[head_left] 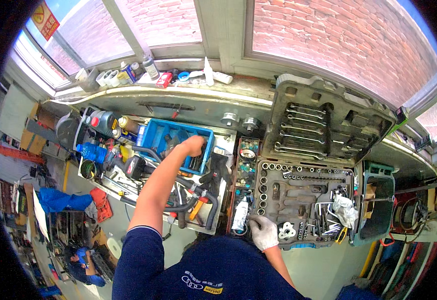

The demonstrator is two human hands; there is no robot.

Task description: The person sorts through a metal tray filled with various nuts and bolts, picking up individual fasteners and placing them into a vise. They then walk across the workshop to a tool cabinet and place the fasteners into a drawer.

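My bare left hand reaches into the right part of a blue divided bin. Its fingers curl down over dark slim pieces; what they grip, if anything, is hidden. A pale work glove covers my right hand, which rests with fingers loosely out at the near left corner of a socket set case. Beside that hand lies a white tube. The case holds several sockets along its edges, and combination wrenches sit in its raised lid. Loose bits and a crumpled plastic bag lie inside.
Left of the blue bin, a metal tray carries hoses, bottles and power tools. A grey-green bin stands right of the case. Bottles and a red box line the window sill. Another person is at the lower left.
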